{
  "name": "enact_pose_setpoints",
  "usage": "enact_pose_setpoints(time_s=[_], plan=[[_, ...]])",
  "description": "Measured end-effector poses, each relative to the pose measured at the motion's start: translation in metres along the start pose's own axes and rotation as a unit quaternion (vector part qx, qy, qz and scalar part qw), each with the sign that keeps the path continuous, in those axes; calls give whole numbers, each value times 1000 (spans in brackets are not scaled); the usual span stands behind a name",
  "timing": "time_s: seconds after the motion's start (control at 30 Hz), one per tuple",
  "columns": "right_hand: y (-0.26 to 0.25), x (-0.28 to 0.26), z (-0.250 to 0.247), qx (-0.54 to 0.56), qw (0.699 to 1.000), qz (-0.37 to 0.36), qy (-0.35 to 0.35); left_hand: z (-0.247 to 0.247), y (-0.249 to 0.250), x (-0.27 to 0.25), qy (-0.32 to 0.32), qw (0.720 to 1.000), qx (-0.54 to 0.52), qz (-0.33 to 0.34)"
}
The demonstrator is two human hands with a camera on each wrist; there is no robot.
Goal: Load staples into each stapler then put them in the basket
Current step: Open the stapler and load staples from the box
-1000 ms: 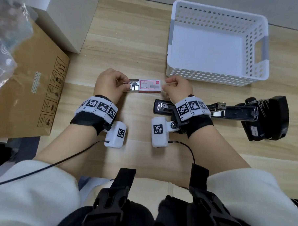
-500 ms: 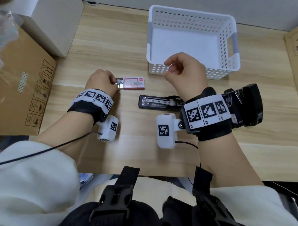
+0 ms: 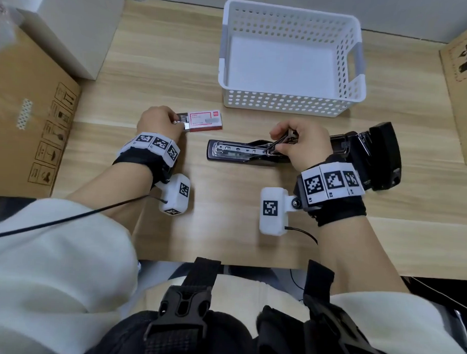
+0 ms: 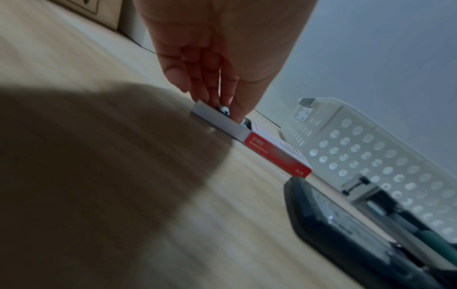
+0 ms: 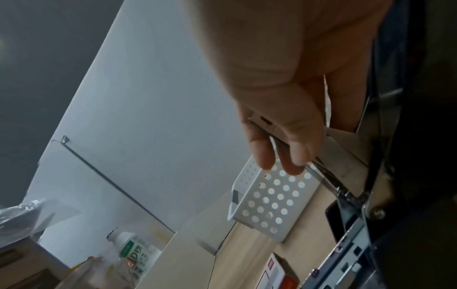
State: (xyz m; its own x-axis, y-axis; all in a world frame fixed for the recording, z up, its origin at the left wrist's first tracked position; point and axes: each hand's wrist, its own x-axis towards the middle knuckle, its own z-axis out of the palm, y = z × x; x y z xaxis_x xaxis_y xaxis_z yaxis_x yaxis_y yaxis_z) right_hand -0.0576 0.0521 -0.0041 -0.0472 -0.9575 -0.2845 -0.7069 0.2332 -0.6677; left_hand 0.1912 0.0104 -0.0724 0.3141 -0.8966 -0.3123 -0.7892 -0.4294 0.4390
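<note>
Bare desk point(image 3: 162, 66) left of basket point(image 3: 286, 101); cardboard boxes point(image 3: 28, 130) flank both sides

Stapler point(image 3: 244, 153) before basket point(image 3: 289, 101)

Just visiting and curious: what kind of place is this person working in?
Probably an office or lab work desk, not a home. A light wooden tabletop holds a stapler and a staple box, with cardboard shipping cartons alongside.
</note>
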Motion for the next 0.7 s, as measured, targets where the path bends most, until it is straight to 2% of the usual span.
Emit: enact_pose_setpoints(time_s=[0.33,0.47,0.57,0.7], plan=[[1,6,1,1,1000,-4,1,3,7,-5,9,999,-21,32],[1,7,2,-8,1000,-6,-3,1,6,-5,47,997,-37,56],[1,8,2,2,1000,-5,-4,-3,10,-9,75,990,-82,87],[0,8,2,5,1000,1,-6,-8,22,-22,46,976,-174,124]])
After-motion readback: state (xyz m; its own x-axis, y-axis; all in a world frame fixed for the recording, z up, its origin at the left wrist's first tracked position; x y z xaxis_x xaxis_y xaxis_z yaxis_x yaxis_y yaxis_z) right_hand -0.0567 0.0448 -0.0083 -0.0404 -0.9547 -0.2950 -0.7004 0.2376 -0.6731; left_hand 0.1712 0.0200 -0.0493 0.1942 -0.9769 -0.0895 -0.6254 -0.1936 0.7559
